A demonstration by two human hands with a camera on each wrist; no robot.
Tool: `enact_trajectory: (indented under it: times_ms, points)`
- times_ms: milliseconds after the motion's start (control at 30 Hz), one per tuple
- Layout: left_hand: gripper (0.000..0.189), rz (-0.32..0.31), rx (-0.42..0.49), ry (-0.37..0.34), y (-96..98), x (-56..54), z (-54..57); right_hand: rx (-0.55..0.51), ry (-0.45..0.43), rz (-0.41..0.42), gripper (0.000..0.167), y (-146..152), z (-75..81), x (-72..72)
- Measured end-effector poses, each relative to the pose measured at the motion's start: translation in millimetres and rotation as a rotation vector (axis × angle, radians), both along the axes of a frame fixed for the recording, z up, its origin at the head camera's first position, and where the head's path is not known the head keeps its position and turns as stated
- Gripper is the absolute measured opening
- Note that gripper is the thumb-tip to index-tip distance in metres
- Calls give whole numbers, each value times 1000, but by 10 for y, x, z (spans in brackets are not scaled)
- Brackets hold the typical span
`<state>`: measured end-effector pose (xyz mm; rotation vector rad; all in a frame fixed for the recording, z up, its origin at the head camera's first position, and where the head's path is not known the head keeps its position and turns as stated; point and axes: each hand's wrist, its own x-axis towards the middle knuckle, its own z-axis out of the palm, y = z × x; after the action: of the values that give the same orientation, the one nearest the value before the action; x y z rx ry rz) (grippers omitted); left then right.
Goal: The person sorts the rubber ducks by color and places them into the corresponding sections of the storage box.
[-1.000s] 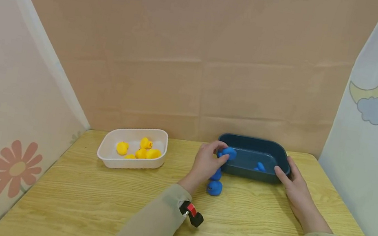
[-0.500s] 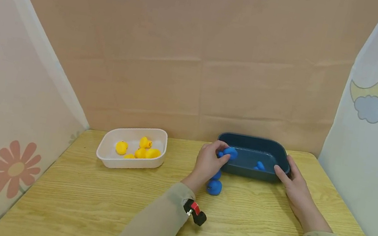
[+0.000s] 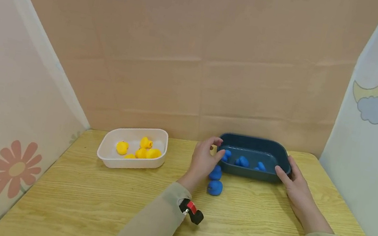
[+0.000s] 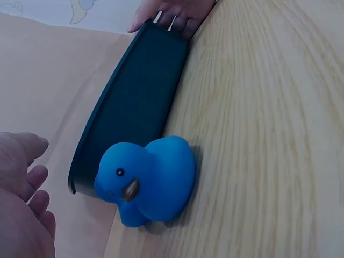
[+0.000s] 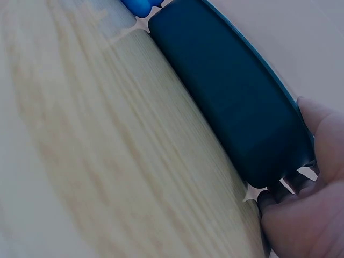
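My left hand is just off the left end of the dark blue tray, thumb and fingers apart with nothing between them. Inside the tray sit blue rubber ducks: one at the left end, one in the middle, and one farther right, partly hidden by the front wall. Two more blue ducks stand on the table by the tray's front left corner, a rear duck and a front duck. My right hand grips the tray's right end, thumb at the rim, fingers round the outside.
A white tray with several yellow rubber ducks stands on the left of the wooden table. A brown paper backdrop rises behind both trays. Printed cloth walls flank the table.
My left hand has let go of a blue duck, which now lies in the dark blue tray. The hand has drawn back slightly left. My right hand keeps its hold on the tray.
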<state>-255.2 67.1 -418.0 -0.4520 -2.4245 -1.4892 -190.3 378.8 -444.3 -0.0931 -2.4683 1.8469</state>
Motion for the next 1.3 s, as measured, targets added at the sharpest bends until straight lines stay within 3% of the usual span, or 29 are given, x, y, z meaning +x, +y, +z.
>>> enact_trajectory:
  times_ms: [267,567,867,1300]
  points:
    - [38,-11,33,-23,-108,16,-3,8,-8,10,94,25,-6,-5]
    - [43,-20,42,-37,-229,82,-82,-2,-2,10,96,20,1,2]
    - [50,-34,12,-96,-332,127,-175,-2,-5,14,100,45,-1,0]
    - [53,-122,26,-171,-360,150,-280,-14,-3,15,99,75,-13,-13]
